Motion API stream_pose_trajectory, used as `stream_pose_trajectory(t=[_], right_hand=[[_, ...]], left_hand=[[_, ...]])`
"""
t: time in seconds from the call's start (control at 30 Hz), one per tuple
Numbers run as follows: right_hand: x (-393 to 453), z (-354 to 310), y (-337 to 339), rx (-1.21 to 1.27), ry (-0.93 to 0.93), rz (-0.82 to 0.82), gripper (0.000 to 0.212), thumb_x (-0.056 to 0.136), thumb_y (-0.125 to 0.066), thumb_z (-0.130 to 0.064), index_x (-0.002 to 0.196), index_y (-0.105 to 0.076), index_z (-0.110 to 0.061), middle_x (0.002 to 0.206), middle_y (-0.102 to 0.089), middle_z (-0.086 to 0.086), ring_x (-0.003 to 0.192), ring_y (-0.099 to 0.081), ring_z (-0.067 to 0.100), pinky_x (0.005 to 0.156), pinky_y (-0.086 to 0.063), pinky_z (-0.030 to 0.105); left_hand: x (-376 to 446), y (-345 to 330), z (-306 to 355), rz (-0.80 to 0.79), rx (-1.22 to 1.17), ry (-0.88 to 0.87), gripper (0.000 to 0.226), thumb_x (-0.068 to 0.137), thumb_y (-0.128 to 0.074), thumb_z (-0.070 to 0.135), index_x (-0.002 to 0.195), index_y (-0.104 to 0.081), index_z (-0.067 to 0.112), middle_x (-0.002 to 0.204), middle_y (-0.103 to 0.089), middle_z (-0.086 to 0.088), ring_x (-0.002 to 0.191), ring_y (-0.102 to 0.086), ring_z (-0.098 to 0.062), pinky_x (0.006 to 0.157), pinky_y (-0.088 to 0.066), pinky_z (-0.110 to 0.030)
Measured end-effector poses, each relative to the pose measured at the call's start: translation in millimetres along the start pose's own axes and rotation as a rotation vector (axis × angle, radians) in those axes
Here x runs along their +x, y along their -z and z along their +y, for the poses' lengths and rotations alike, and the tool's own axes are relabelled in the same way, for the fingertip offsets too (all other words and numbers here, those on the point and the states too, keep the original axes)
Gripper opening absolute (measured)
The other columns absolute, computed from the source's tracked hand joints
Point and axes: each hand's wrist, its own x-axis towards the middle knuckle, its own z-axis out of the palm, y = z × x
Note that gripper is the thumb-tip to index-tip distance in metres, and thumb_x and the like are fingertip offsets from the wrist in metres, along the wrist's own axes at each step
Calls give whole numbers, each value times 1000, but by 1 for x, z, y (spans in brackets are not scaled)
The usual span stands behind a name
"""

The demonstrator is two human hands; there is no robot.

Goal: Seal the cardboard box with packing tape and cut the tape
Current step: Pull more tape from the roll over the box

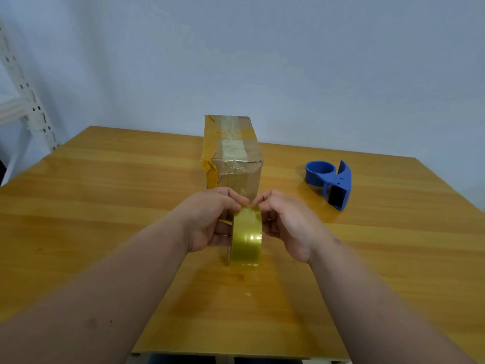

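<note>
A tall cardboard box [237, 169] stands on the wooden table [105, 195], its top and front carrying old clear and yellow tape. Just in front of it I hold a roll of yellowish packing tape [246, 236] upright on edge. My left hand [212, 219] grips the roll from its left side, fingers through the core. My right hand [283, 222] pinches at the top of the roll with thumb and forefinger, where the tape end lies. A blue tape dispenser [330, 182] lies empty on the table to the right of the box.
A white perforated metal rack upright [29, 98] stands beyond the table's far left corner. A plain pale wall [288, 61] rises behind the table. The table's near edge [223, 354] runs just below my forearms.
</note>
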Motion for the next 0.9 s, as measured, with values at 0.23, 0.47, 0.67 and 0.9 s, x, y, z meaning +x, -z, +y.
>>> stream_pose_trajectory(t=[0.23, 0.47, 0.67, 0.9], right_hand=[[-4, -2, -6, -109, 85, 125, 24, 85, -64, -39, 80, -59, -16, 57, -61, -13, 59, -55, 10, 62, -41, 27], [-3, 0, -8, -81, 41, 131, 17, 80, -71, -23, 82, -55, -17, 74, -64, 4, 62, -57, 16, 58, -41, 28], [0, 5, -8, -4, 17, 134, 9, 89, -60, -21, 80, -57, -20, 70, -61, 0, 61, -53, 16, 59, -37, 31], [-3, 12, -4, 16, 29, 73, 47, 71, -71, -45, 107, -61, -17, 92, -69, 2, 83, -61, 20, 78, -45, 38]], left_hand=[[-2, -1, 0, 9, -36, 21, 31, 89, -53, 42, 92, -65, 13, 100, -72, -21, 76, -69, -33, 63, -57, -37], [0, -5, 0, 51, 18, -24, 6, 83, -65, 11, 88, -68, 13, 93, -70, -18, 72, -68, -31, 54, -57, -34], [0, -3, -2, 41, -65, 23, 16, 90, -55, 21, 94, -69, 14, 103, -71, -21, 79, -68, -32, 60, -57, -36], [1, 6, -6, -80, -110, 19, 32, 87, -62, 20, 117, -62, 12, 114, -69, -21, 90, -68, -35, 76, -56, -43]])
